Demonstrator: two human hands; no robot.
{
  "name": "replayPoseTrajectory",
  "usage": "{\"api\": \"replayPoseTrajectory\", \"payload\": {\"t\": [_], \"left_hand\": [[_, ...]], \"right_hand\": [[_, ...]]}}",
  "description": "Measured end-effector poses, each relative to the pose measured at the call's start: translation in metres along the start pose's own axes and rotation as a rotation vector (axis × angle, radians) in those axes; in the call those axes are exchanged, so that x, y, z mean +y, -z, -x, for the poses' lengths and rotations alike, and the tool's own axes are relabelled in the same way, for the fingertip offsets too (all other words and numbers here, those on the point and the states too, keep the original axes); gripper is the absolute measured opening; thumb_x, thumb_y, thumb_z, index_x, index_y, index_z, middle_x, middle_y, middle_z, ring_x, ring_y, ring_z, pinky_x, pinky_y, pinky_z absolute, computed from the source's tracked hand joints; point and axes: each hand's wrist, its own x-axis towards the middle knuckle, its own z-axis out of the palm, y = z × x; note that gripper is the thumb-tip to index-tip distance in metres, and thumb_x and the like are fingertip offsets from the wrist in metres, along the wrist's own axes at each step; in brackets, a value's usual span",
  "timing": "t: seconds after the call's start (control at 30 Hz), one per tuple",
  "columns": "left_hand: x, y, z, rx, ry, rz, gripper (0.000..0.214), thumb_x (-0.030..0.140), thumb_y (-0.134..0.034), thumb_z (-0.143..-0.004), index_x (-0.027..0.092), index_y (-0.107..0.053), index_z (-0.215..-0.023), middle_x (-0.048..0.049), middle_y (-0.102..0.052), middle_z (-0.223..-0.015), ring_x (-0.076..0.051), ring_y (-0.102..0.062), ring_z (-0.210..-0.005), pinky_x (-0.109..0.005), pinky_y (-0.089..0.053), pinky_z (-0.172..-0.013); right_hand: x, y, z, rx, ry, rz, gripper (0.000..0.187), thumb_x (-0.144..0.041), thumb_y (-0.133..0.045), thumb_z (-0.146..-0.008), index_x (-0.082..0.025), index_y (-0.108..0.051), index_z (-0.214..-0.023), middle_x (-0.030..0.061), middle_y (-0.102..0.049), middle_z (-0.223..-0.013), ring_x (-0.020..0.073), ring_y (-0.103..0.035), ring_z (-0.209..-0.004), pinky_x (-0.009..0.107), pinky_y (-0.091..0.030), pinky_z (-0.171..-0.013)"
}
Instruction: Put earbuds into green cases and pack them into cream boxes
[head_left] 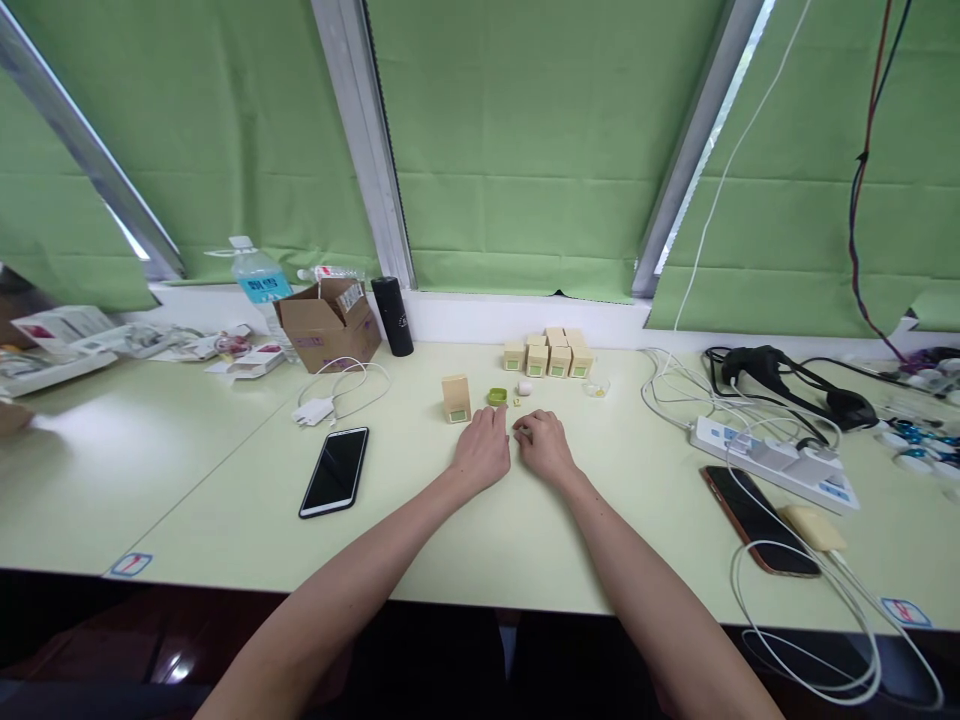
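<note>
Sitting just beyond the fingertips of the left hand (482,448), a small green container (497,397), its contents too small to make out, shares the pale table (480,550) with an upright tan box (455,399) to its left and a clear dish (597,388) of yellowish bits farther right. With both arms reaching forward, the left hand extends its fingers and the right hand (545,446) curls close beside it; whether either grips anything I cannot tell. Behind, matching tan boxes (556,352) cluster, green squares on their fronts.
</note>
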Motion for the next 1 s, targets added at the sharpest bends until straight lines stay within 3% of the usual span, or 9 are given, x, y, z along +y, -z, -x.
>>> {"api": "replayPoseTrajectory", "payload": {"t": [0.13, 0.23, 0.37, 0.5, 0.67, 0.87, 1.0], "left_hand": [[-0.002, -0.003, -0.019, -0.183, 0.203, -0.151, 0.052, 0.019, -0.051, -0.092, 0.015, -0.041, -0.143, -0.0170, -0.070, -0.101, -0.031, -0.070, -0.094, -0.037, -0.051, -0.079], [0.001, -0.001, -0.042, -0.320, 0.344, -0.204, 0.047, 0.021, -0.047, -0.097, 0.015, -0.041, -0.143, -0.0169, -0.073, -0.095, -0.033, -0.074, -0.092, -0.040, -0.050, -0.081], [0.005, -0.003, -0.064, -0.366, 0.405, -0.274, 0.032, 0.027, -0.047, -0.100, 0.014, -0.052, -0.128, -0.0210, -0.074, -0.103, -0.035, -0.073, -0.104, -0.041, -0.050, -0.084], [0.004, -0.004, -0.065, -0.368, 0.383, -0.288, 0.026, 0.028, -0.044, -0.103, 0.013, -0.057, -0.119, -0.0205, -0.073, -0.104, -0.035, -0.072, -0.103, -0.040, -0.050, -0.083], [0.003, 0.007, -0.046, -0.344, 0.336, -0.283, 0.025, 0.024, -0.039, -0.104, 0.017, -0.056, -0.122, -0.0170, -0.067, -0.110, -0.030, -0.069, -0.098, -0.037, -0.048, -0.080], [-0.006, 0.029, -0.016, -0.134, 0.104, -0.010, 0.011, 0.016, -0.044, -0.099, 0.020, -0.054, -0.099, -0.0102, -0.062, -0.104, -0.024, -0.063, -0.092, -0.036, -0.048, -0.080], [-0.011, 0.029, -0.004, -0.025, 0.072, 0.194, 0.008, 0.014, -0.051, -0.093, 0.022, -0.049, -0.092, -0.0065, -0.061, -0.100, -0.022, -0.061, -0.091, -0.036, -0.049, -0.080]], "right_hand": [[0.001, -0.001, -0.002, 0.009, -0.015, -0.019, 0.021, -0.012, -0.059, -0.092, -0.019, -0.076, -0.102, 0.0107, -0.069, -0.102, 0.0265, -0.056, -0.104, 0.036, -0.042, -0.089], [0.002, -0.002, -0.002, 0.013, -0.010, -0.021, 0.022, -0.012, -0.058, -0.092, -0.019, -0.076, -0.102, 0.0109, -0.069, -0.102, 0.0264, -0.056, -0.104, 0.036, -0.043, -0.090], [0.003, -0.003, -0.003, 0.015, -0.009, -0.020, 0.023, -0.011, -0.058, -0.091, -0.018, -0.076, -0.103, 0.0113, -0.069, -0.103, 0.0266, -0.056, -0.104, 0.037, -0.043, -0.091], [0.003, -0.004, -0.003, 0.015, -0.016, -0.025, 0.022, -0.012, -0.058, -0.092, -0.018, -0.076, -0.102, 0.0109, -0.068, -0.101, 0.0262, -0.056, -0.104, 0.035, -0.043, -0.090], [0.004, -0.006, -0.005, 0.017, -0.044, 0.000, 0.025, -0.010, -0.055, -0.094, -0.017, -0.075, -0.106, 0.0116, -0.068, -0.105, 0.0258, -0.055, -0.107, 0.033, -0.044, -0.091], [-0.001, -0.005, -0.005, -0.009, -0.042, 0.154, 0.039, -0.019, -0.055, -0.097, -0.020, -0.062, -0.136, 0.0152, -0.060, -0.130, 0.0278, -0.052, -0.118, 0.036, -0.042, -0.099], [-0.011, -0.002, -0.006, -0.064, -0.026, 0.298, 0.048, -0.037, -0.046, -0.104, -0.030, -0.048, -0.151, 0.0148, -0.051, -0.145, 0.0324, -0.047, -0.124, 0.045, -0.039, -0.099]]}}
